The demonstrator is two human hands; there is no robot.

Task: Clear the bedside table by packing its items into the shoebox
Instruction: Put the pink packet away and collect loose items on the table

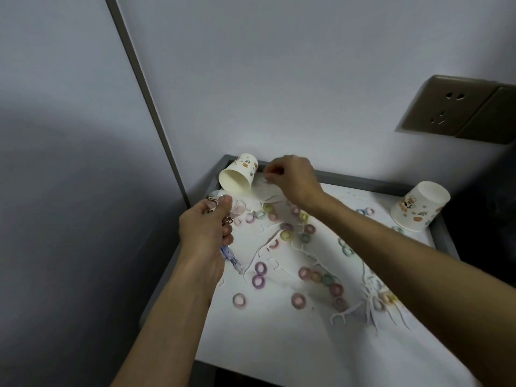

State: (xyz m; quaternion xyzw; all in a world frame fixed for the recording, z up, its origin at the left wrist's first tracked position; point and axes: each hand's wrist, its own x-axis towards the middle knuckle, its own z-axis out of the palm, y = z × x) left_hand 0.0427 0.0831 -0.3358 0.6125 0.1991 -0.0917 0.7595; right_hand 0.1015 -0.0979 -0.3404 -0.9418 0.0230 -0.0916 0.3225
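The bedside table [446, 236] carries a white cloth [279, 331] printed with pastel rings, so real small items are hard to tell from the pattern. Two paper cups are left on it: one cup [237, 175] lies on its side at the far left corner, mouth toward the camera, and another cup [420, 203] stands upside down at the far right edge. The shoebox is not in view.

The left hand [206, 233] is clenched around a bunch of small things: metal clips or rings stick out at the top, something clear sits by the thumb, and a blue pen-like item [230, 258] pokes out below. The right hand [293, 177] reaches to the back edge just beside the tipped cup, fingertips [272, 171] pinched together; whether they hold something tiny I cannot tell.

The step in hand looks like gathering small bits before carrying them to the box. To do it well, pinch low and flat against the cloth so it does not bunch and lift. The left hand looks full, so empty it into the box soon. The cups are light; nest them and take them last.
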